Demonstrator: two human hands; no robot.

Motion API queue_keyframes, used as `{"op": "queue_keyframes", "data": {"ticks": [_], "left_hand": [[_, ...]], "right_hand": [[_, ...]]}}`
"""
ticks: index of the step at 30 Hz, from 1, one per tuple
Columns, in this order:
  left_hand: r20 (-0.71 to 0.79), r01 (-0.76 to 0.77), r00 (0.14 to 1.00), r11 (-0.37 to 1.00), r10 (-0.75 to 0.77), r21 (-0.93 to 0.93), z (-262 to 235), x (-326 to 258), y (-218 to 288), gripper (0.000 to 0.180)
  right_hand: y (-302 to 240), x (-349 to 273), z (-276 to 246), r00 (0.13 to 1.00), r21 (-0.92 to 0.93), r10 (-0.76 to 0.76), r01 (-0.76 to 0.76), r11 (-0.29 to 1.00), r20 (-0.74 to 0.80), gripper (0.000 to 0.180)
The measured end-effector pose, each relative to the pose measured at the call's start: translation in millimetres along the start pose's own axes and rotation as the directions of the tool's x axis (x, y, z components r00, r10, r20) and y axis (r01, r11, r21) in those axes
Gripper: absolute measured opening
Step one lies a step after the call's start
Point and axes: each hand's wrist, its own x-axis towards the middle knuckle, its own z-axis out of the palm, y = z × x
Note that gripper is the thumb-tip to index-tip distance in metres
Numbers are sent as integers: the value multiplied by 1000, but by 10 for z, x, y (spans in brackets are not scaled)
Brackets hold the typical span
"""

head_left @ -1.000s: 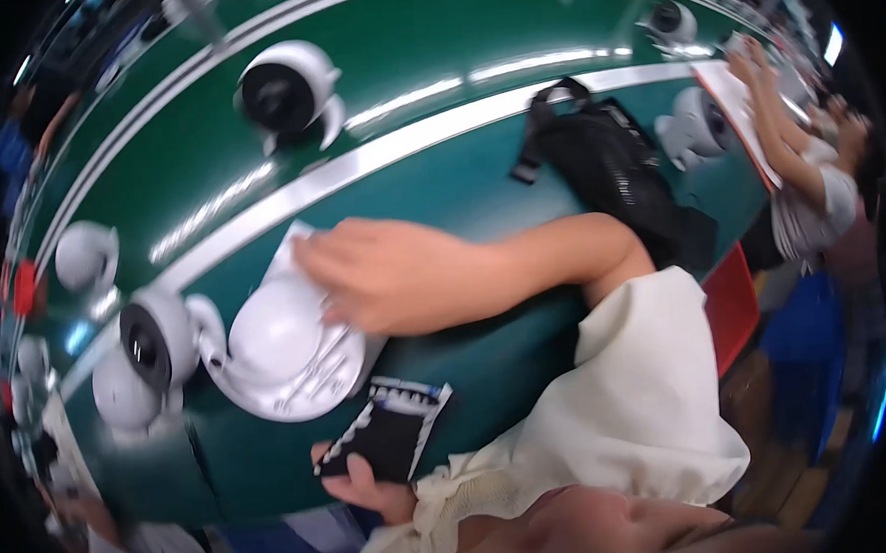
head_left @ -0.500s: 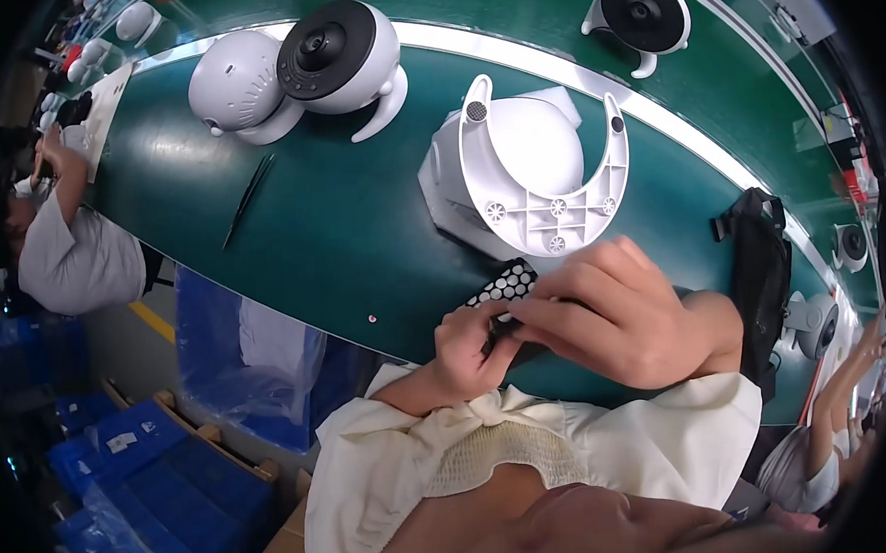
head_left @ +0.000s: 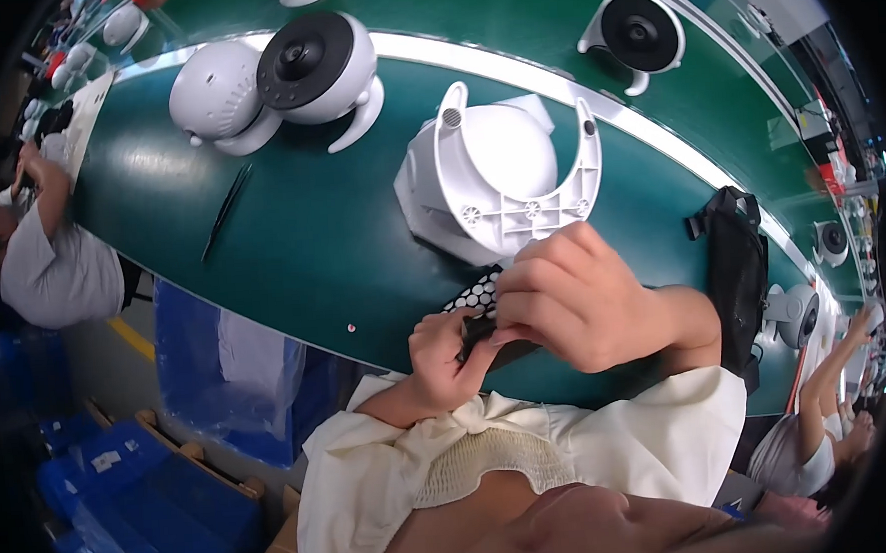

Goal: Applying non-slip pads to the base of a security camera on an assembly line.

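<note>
My left hand (head_left: 443,359) is closed on a black sheet with rows of white round dots (head_left: 474,292), pinching its near edge between thumb and fingers. My right hand (head_left: 576,300) is closed too, its fingertips at the sheet's edge beside the left thumb. Whether a small piece is between those fingertips is hidden. Just beyond the hands, a white device (head_left: 517,167) rests base up on a pale block. Its curved stand (head_left: 520,222) has round recesses along the ribbed part and a dark round pad on each tip.
Black tweezers (head_left: 226,213) and a tiny pinkish bit (head_left: 351,328) lie on the green table. Two white camera-like devices (head_left: 317,68) stand at the back left, another (head_left: 636,31) beyond the white rail. A black bag (head_left: 738,271) lies at right. Co-workers sit at both sides.
The whole view has shifted slightly, so the table things sit further left. My right hand has risen a little, and more of the sheet's dark bent edge shows between my hands.
</note>
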Motion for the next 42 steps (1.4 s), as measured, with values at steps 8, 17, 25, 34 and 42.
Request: {"op": "queue_keyframes", "data": {"ticks": [8,17,25,34,42], "left_hand": [[15,21,1000,998,-20,-53,-3,20,-77,12],[20,-59,998,997,58,57,-36,100,-3,12],[87,63,995,993,-55,-95,-6,101,-75,16],[123,-101,990,968,74,230,-35,78,-109,23],[21,-232,972,972,232,-26,39,109,-67,41]], "right_hand": [[70,44,28,990,362,118,-82,928,-79,43],[-30,25,54,983,319,180,-159,934,-36,36],[22,13,47,989,430,144,-147,891,41,37],[146,111,-11,940,659,209,-339,672,271,36],[-5,1,-128,906,612,334,-421,669,258,31]]}}
